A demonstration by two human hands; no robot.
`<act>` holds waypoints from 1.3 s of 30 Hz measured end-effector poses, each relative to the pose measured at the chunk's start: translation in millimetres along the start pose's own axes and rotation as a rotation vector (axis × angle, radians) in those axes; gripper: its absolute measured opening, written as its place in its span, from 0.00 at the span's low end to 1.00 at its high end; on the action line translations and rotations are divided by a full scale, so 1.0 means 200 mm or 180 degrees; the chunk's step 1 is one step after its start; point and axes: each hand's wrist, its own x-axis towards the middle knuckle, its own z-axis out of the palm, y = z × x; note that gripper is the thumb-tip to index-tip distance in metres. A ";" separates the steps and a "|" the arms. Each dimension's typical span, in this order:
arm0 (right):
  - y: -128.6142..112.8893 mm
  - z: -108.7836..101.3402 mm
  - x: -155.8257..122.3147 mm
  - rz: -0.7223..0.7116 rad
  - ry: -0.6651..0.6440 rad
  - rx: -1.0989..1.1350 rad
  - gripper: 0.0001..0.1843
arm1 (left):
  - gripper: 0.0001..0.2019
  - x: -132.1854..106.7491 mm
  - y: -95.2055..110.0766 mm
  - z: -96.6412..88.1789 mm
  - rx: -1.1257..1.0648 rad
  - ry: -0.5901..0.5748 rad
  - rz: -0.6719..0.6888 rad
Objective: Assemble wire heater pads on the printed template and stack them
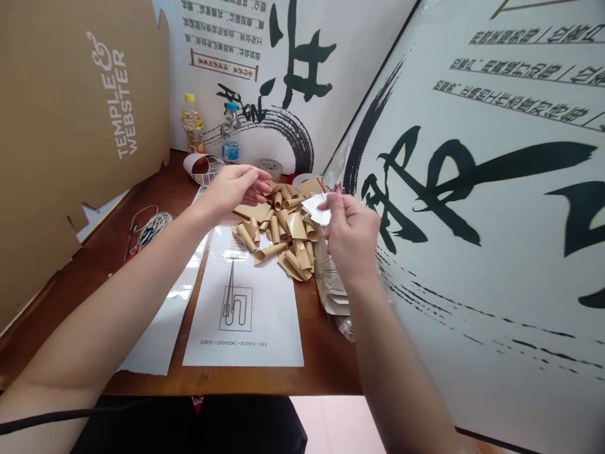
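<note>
My right hand (352,233) is closed, thumb and forefinger pinching the edge of a small white piece (317,209) that looks like card or paper. To its left, my left hand (242,188) hovers over the far side of a heap of curled brown paper strips (283,230); its fingers are loosely bent and apart, with nothing visible in them. Below my right hand, a stack of flat white pieces (333,287) lies in clear plastic, partly covered by the wrist. A printed sheet with a line drawing (243,340) lies in front of the heap.
On the left stand a large cardboard box (85,139) and a bundle of thin wire (155,227). Two bottles, one yellow-capped (191,126) and one blue-capped (231,135), stand at the back beside a roll of labels (201,165). A printed panel (472,284) borders the table's right side.
</note>
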 end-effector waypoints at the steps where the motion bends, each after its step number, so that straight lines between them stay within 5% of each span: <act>1: -0.03 0.03 -0.03 -0.0079 -0.0124 0.0092 0.30 | 0.13 -0.06 0.00 -0.06 -0.0020 0.0143 -0.0033; 7: -0.13 0.16 -0.14 -0.0455 -0.0298 0.0425 0.36 | 0.12 -0.32 -0.15 -0.42 0.0511 0.1074 -0.0111; 12: -0.13 0.33 -0.05 -0.0230 -0.1201 -0.1281 0.22 | 0.12 -0.37 -0.43 -0.57 0.1218 0.1427 -0.0278; 15: -0.07 0.53 0.08 -0.0251 -0.1727 -0.1625 0.10 | 0.13 -0.38 -0.53 -0.60 0.1571 0.1385 -0.0189; 20: 0.03 0.86 0.26 -0.0180 -0.2375 -0.2291 0.27 | 0.14 -0.41 -0.53 -0.62 0.2243 0.1289 0.0278; 22: 0.07 0.93 0.30 -0.0066 -0.2488 -0.2622 0.23 | 0.15 -0.42 -0.53 -0.62 0.2410 0.1180 0.0433; 29: 0.15 0.96 0.33 -0.0227 -0.2665 -0.3072 0.22 | 0.17 -0.42 -0.57 -0.61 0.2668 0.0802 0.0587; 39: 0.10 0.98 0.25 -0.0731 -0.2860 -0.3051 0.22 | 0.17 -0.43 -0.58 -0.61 0.2677 0.0599 0.0609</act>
